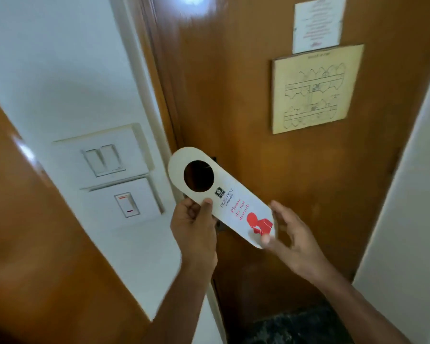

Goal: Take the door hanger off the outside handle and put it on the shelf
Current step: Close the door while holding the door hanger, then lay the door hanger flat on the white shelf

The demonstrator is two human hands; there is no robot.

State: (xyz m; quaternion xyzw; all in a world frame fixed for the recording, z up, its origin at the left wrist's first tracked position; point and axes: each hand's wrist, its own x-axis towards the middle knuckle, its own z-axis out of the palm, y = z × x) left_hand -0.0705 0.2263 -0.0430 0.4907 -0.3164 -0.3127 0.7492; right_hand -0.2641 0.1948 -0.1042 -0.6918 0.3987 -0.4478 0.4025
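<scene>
The door hanger (230,202) is a white card with a round hole near its top, red "Please do not disturb" lettering and a red figure at its lower end. It is held tilted in front of the brown wooden door (233,95). My left hand (195,225) pinches its left edge just below the hole, thumb on the printed face. My right hand (287,234) has its fingers spread, with the thumb touching the card's lower end. The door handle is mostly hidden behind the card and my left hand. No shelf is in view.
A yellowed floor-plan sheet (315,90) and a white notice (318,23) are fixed on the door. A white wall on the left carries a double switch plate (102,157) and a second switch (127,204). A brown wooden panel (35,232) fills the lower left. A white wall stands at the right (407,194).
</scene>
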